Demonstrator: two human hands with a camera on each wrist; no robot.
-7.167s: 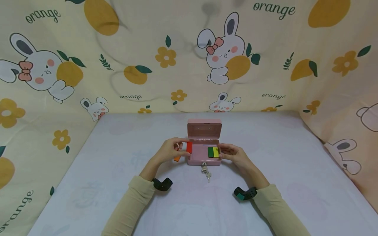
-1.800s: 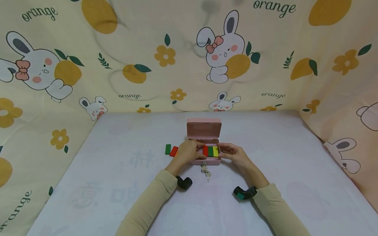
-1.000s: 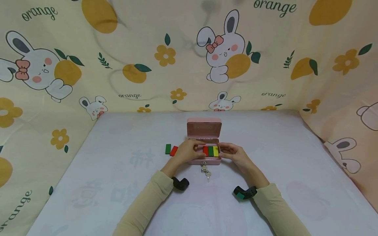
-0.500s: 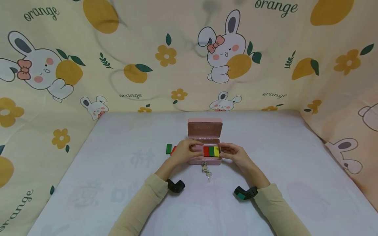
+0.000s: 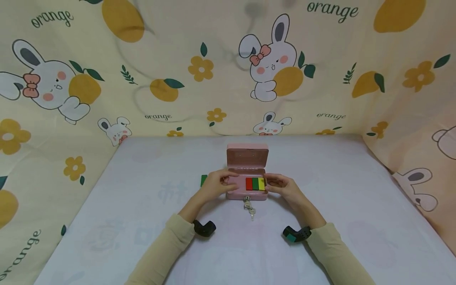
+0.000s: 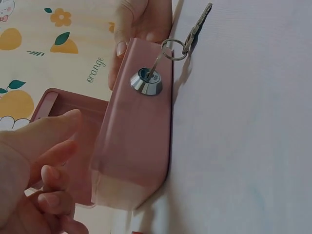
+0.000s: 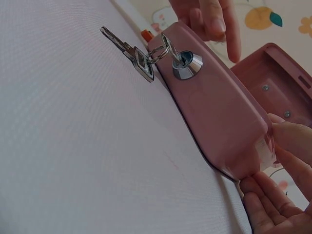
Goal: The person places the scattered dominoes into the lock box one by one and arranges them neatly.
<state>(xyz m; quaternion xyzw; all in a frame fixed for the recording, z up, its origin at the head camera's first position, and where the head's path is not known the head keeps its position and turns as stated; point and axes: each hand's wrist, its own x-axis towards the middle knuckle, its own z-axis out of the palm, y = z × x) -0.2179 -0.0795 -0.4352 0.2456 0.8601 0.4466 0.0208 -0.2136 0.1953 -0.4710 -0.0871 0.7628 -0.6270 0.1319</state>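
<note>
A small pink cash box [image 5: 236, 196] stands with its lid [image 5: 247, 157] raised. On the right side of its inside, a red block [image 5: 248, 184], a green block [image 5: 255, 184] and a yellow block [image 5: 261, 184] lie side by side, flat and domino-like. My left hand [image 5: 212, 186] is over the box's left edge, thumb and forefinger apart with nothing between them. At the box's right end, my right hand [image 5: 285, 187] holds it by the side, thumb near the upper edge and fingers lower down. A key [image 7: 183, 57] sits in the front lock.
Another green block [image 5: 204, 179] lies on the white table left of the box, partly behind my left hand. An orange block [image 7: 147, 35] peeks past the box's left end. A second key [image 5: 252, 213] hangs from the ring in front. Patterned cloth [image 5: 221, 87] rises behind the table.
Since the earliest frame, a red block my left hand held has joined the green and yellow ones in the box. My left hand has since drawn back leftward, empty. The right hand stayed put.
</note>
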